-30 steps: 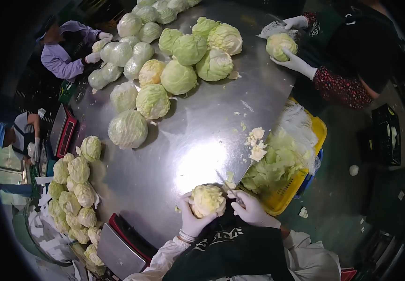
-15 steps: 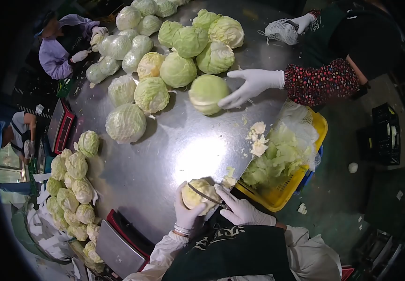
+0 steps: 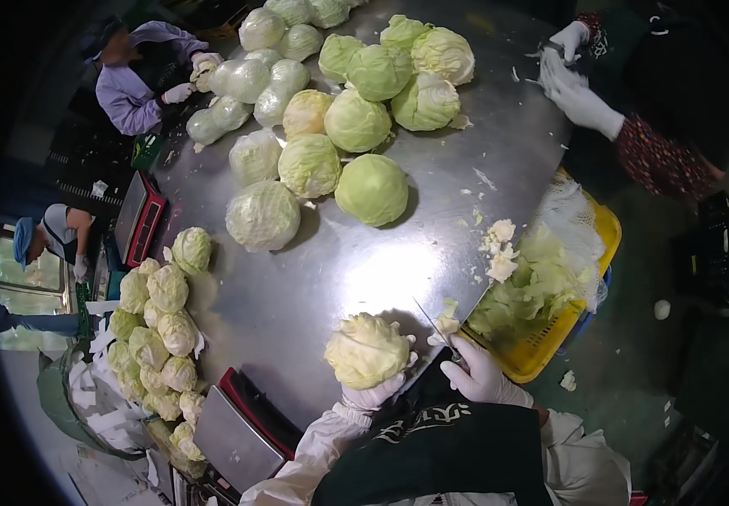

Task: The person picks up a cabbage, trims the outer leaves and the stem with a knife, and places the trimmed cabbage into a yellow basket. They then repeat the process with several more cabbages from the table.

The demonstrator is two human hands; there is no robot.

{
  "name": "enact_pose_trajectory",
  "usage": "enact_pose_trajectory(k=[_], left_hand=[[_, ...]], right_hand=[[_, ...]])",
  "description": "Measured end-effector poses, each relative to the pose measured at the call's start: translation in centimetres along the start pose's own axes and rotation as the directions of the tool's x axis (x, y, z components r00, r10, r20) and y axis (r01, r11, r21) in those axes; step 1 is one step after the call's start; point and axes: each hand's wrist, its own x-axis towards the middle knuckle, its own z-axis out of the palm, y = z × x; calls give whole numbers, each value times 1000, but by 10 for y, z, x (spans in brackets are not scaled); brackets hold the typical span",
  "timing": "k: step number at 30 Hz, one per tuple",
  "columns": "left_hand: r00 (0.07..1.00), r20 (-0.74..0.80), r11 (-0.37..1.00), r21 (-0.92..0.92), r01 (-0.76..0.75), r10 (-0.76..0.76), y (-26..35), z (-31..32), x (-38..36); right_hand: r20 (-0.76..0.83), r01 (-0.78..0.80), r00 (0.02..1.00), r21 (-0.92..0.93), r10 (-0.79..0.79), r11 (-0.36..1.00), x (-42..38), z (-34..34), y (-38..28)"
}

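My left hand (image 3: 371, 393), in a white glove, holds a pale trimmed cabbage (image 3: 366, 347) from below, just over the near edge of the metal table. To its right my gloved right hand (image 3: 479, 376) is closed round a knife (image 3: 428, 315). The thin blade points up and left, apart from the cabbage. A small pale cut piece (image 3: 446, 324) lies on the table by the blade, close to my right fingers. The knife's handle is mostly hidden in my grip.
Green cabbages (image 3: 370, 190) and wrapped cabbages (image 3: 263, 217) stand across the metal table (image 3: 314, 270). A yellow crate (image 3: 541, 347) of leaves is at the right, a scale (image 3: 234, 434) at the lower left beside piled cabbages (image 3: 177, 333). A co-worker's gloved hands (image 3: 579, 84) are at the upper right.
My knife has come off the cabbage to the right, and my left hand has turned the cabbage. The co-worker's hand has left a green cabbage and drawn back right. The whole view has shifted.
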Motion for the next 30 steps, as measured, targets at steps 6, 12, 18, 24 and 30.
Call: enact_pose_trajectory(k=[6,12,18,24,30], left_hand=[[995,71,749,656,-96,65,-6,52,6],[941,-180,332,940,79,287,-17,35,10],[986,-157,998,-34,45,-50,-7,48,15],[813,-239,414,910,-2,531,-25,30,25],[793,-149,214,977,24,590,-37,30,40]], right_hand=[[13,-183,982,270,187,945,0,2,-20],[-50,75,996,120,-69,990,1,7,-24],[-43,-53,998,-10,52,999,0,3,-23],[75,130,991,-364,-110,922,2,6,0],[109,180,982,-330,-152,927,-3,-2,8]])
